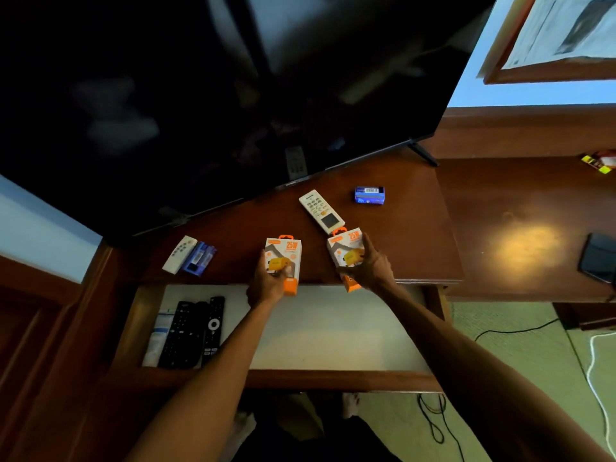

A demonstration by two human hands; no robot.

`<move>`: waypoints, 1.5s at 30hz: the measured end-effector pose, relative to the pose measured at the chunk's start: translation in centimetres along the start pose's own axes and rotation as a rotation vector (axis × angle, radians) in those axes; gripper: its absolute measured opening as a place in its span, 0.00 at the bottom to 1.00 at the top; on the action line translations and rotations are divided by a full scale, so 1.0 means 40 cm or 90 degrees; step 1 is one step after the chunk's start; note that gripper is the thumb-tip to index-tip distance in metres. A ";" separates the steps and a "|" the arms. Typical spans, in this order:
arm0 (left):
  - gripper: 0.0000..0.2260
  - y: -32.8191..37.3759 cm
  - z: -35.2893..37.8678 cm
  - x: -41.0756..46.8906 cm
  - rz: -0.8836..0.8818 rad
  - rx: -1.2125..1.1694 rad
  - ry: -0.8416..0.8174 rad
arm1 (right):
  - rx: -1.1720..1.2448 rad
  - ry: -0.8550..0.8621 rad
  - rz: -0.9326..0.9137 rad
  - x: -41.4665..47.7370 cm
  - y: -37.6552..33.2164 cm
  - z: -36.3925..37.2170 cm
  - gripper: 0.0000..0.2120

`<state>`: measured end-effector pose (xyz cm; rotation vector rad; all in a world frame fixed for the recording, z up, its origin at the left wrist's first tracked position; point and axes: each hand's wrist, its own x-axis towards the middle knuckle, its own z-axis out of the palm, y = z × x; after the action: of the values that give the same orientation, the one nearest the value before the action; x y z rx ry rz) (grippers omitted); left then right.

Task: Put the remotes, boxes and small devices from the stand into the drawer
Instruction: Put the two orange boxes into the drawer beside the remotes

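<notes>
Two black remotes lie in the open white-lined wooden drawer. Above its back edge, the left hand clamps one white-and-orange cardboard charger box; the right hand clamps its twin, thumbs in front.

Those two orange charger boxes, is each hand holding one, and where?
Yes. The left hand grips the left charger box at its lower end; the right hand holds the right charger box by its lower right side.

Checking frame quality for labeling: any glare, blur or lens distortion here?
Head view: dim overall; warm glare patch on the stand at right; TV screen shows smeared reflections; wide-angle bending tilts the edges; picture frame top right is soft; both charger boxes read clearly.
</notes>
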<state>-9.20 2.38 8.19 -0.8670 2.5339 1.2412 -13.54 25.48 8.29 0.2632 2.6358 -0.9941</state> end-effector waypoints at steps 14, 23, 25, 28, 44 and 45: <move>0.32 -0.441 -0.292 -0.054 0.083 -0.202 -0.231 | 0.017 -0.017 -0.196 -0.337 -0.081 0.292 0.54; 0.29 -0.466 -0.259 -0.002 0.060 -0.107 -0.225 | -0.012 -0.017 -0.035 -0.378 -0.083 0.434 0.49; 0.29 -0.450 -0.223 0.023 0.041 -0.100 -0.224 | -0.008 -0.012 0.000 -0.345 -0.094 0.452 0.49; 0.28 -0.435 -0.169 0.060 -0.007 -0.101 -0.176 | -0.015 -0.005 0.038 -0.293 -0.105 0.483 0.50; 0.38 -0.447 -0.118 0.087 0.092 0.262 -0.108 | 0.015 -0.144 0.059 -0.215 -0.123 0.577 0.47; 0.40 -0.442 -0.122 0.106 0.146 0.305 -0.135 | -0.006 -0.161 0.034 -0.210 -0.119 0.570 0.48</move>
<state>-2.02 -11.63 -2.11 -0.3290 2.6301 0.6725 -1.92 6.23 -2.07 0.1912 2.3918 -0.9314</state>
